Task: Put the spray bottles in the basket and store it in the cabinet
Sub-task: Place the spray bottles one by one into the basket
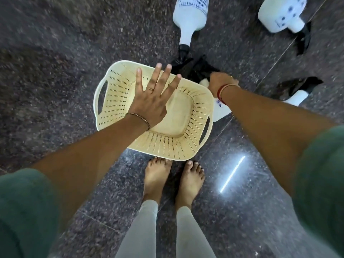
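Speckled granite floor [55,53], polished and glossy, carries everything here. The cream perforated plastic basket [184,131] sits empty just ahead of the person's bare feet [158,179]. Three white spray bottles lie around: one [189,13] beyond, another [283,13] far right, a third [297,96] at right. Left hand [150,97] hovers splayed, released, over the basket; right hand [221,83] clenches the neck of a fourth bottle [220,110] beside the rim.

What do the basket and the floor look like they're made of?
The basket looks like moulded cream plastic, matte and a bit grimy: thin walls with neat rows of punched slots and cut-out handles. The floor seems to be polished speckled stone, likely granite, since it mirrors a ceiling light and shows straight slab joints.
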Demonstrator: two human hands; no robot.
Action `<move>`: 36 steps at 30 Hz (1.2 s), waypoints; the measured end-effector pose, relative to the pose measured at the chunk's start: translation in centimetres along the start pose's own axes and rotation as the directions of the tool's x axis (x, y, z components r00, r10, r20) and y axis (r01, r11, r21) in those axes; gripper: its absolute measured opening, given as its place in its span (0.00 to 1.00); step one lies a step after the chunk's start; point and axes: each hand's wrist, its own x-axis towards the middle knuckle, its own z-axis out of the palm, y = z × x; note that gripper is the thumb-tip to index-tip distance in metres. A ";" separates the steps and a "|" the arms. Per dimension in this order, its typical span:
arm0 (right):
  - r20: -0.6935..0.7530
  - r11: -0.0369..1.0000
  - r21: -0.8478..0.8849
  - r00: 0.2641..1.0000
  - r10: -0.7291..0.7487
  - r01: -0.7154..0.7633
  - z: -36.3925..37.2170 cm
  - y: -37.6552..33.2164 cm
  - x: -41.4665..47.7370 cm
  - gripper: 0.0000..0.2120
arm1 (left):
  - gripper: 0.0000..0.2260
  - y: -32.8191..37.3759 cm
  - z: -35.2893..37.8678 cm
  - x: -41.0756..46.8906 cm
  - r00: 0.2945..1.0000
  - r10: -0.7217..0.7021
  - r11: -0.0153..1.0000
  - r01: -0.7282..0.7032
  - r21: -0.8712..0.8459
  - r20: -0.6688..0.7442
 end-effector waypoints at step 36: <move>-0.636 0.457 0.637 0.758 -0.144 0.621 2.3 -1.1 -18.2 0.18 | 0.16 7.5 -0.3 -5.2 0.731 0.217 0.924 0.061 -0.378 0.648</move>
